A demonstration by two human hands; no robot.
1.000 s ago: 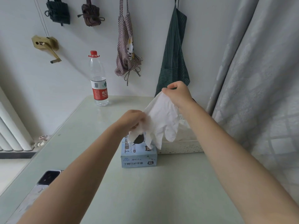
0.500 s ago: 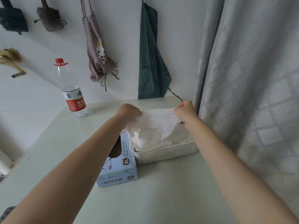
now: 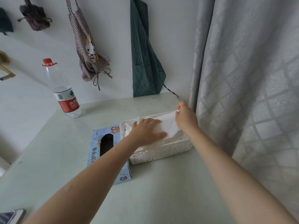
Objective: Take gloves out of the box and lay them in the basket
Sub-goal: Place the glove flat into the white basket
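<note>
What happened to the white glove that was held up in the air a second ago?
Both hands brought the glove down from above the box into the basket. The left hand let go and now presses it flat, while the right hand still pinches its far edge. The box, basket and bottle stayed put on the table.

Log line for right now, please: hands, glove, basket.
left hand: flat, pressing glove | right hand: pinching glove edge | glove: in basket | box: beside basket, open

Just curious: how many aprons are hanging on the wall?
2: a checked apron left of a green striped apron, both above the table's far edge.
</note>
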